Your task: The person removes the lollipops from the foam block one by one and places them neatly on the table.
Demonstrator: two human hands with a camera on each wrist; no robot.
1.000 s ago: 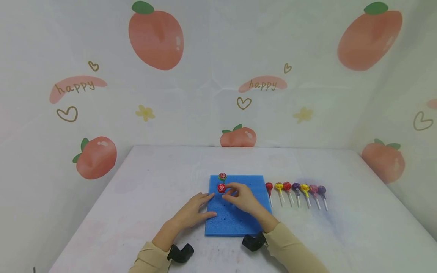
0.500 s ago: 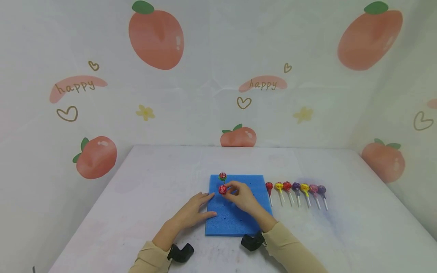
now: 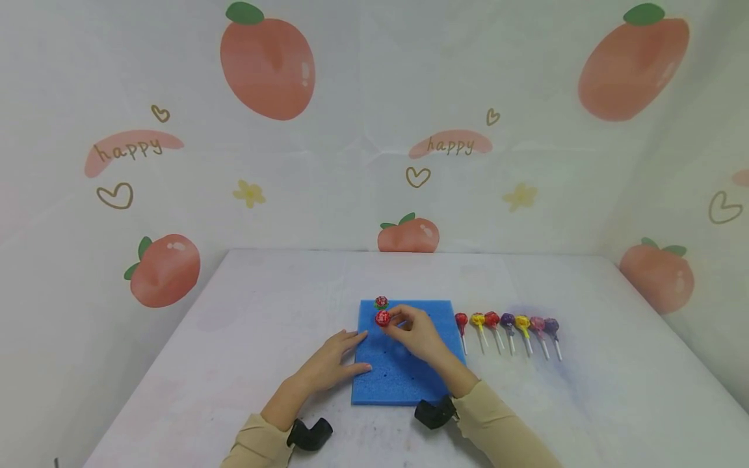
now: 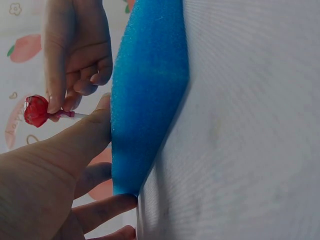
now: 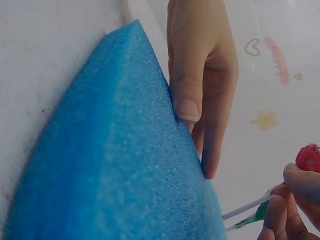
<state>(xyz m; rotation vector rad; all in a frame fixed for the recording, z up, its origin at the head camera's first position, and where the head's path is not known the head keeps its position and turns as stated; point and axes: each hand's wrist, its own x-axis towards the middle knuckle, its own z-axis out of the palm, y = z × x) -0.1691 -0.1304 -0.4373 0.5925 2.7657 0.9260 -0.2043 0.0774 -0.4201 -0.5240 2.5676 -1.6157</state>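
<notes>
My right hand (image 3: 417, 331) pinches a red-wrapped lollipop (image 3: 383, 318) just below its candy head, above the far left part of a blue foam block (image 3: 404, 383). In the right wrist view its white stick (image 5: 246, 206) runs down to the foam's surface; whether the tip is in the foam I cannot tell. Behind it a red-and-green lollipop (image 3: 381, 302) stands upright in the foam. My left hand (image 3: 328, 364) rests at the block's left edge with fingers extended, thumb on the top edge in the right wrist view. Small dark holes dot the foam.
To the right of the foam, a row of several lollipops lies on the white table, among them a red one (image 3: 461, 320), a yellow one (image 3: 478, 319) and a purple one (image 3: 551, 325). A printed white cloth (image 3: 328, 195) hangs behind the table.
The red lollipop's head dipped slightly, then rose a little, and my right fingers now sit closer to it. My left hand and the foam have stayed put.
</notes>
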